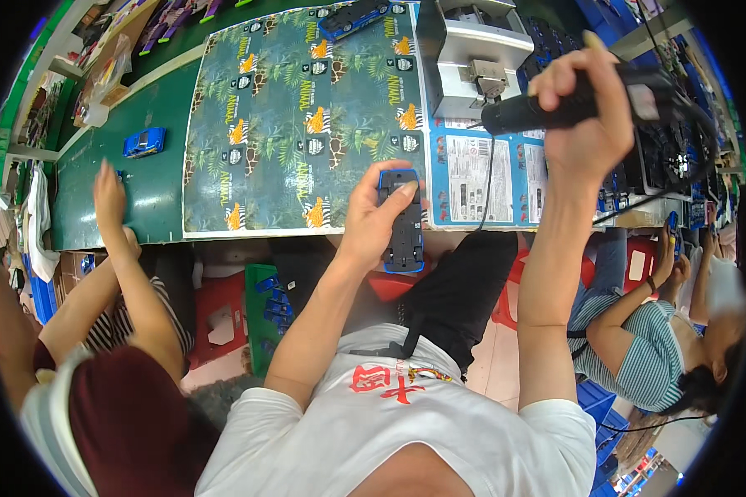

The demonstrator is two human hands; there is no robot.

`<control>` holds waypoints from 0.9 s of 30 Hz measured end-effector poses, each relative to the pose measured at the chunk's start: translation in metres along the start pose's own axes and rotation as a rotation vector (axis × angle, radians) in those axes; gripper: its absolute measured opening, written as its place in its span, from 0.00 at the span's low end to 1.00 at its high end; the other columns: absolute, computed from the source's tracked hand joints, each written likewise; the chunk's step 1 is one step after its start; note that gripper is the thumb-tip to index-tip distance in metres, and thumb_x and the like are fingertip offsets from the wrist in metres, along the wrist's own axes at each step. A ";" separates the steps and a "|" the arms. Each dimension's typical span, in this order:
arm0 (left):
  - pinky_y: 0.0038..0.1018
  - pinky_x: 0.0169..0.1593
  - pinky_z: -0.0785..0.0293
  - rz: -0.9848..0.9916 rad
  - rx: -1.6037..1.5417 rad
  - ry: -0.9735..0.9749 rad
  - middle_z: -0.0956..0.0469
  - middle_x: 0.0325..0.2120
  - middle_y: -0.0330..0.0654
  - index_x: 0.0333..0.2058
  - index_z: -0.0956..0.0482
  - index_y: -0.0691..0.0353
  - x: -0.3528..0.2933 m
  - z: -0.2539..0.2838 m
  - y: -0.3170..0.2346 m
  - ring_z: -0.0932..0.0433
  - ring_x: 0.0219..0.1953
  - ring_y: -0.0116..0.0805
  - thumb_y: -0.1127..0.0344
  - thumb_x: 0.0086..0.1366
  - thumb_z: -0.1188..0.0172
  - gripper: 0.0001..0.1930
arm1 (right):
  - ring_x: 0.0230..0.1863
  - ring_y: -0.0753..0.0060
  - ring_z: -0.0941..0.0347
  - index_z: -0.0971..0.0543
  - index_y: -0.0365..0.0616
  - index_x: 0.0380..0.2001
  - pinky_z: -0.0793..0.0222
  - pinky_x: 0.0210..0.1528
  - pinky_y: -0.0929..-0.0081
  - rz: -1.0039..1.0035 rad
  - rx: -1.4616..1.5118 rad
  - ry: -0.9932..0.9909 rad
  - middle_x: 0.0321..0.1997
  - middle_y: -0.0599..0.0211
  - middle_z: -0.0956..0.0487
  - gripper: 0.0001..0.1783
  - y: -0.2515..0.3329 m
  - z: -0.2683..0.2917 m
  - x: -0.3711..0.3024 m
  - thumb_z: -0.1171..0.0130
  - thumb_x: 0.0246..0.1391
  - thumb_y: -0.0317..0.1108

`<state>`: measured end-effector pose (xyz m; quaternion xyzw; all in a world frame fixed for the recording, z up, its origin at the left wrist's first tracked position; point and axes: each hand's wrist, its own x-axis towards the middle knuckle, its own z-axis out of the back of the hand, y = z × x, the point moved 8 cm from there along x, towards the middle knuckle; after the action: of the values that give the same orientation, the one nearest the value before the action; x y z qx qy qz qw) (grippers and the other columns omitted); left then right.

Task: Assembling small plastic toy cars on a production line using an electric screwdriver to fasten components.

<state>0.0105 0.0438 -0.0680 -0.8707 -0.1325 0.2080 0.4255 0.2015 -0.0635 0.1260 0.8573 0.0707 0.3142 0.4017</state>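
Note:
My left hand (371, 211) grips a toy car (404, 232) at the table's near edge. The car is upside down, its black underside facing up and its blue body showing along the rim; my thumb presses on one end. My right hand (588, 132) is wrapped round a black corded electric screwdriver (518, 114), raised over the right of the table and lying nearly level, its thick end to the left. It is apart from the car. Whether a bit sits in the tool I cannot make out.
Printed jungle-pattern sheets (282, 132) cover the table. A metal fixture (481, 58) stands behind the screwdriver. Blue toy cars lie far back (354, 18) and left (144, 142). A co-worker's hand (109, 199) is at left; another person (638, 340) sits right. A green crate (261, 344) holds blue parts.

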 end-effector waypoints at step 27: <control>0.26 0.33 0.20 -0.033 0.146 -0.069 0.17 0.35 0.48 0.49 0.25 0.66 0.000 -0.004 -0.001 0.17 0.30 0.32 0.71 0.64 0.38 0.15 | 0.15 0.80 0.30 0.24 0.41 0.25 0.34 0.19 0.82 0.291 -0.372 -0.040 0.18 0.71 0.25 0.08 0.001 -0.019 0.011 0.35 0.55 0.26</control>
<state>0.0119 0.0416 -0.0647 -0.8274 -0.1458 0.2401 0.4863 0.1994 -0.0480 0.1412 0.7756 -0.1205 0.3594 0.5047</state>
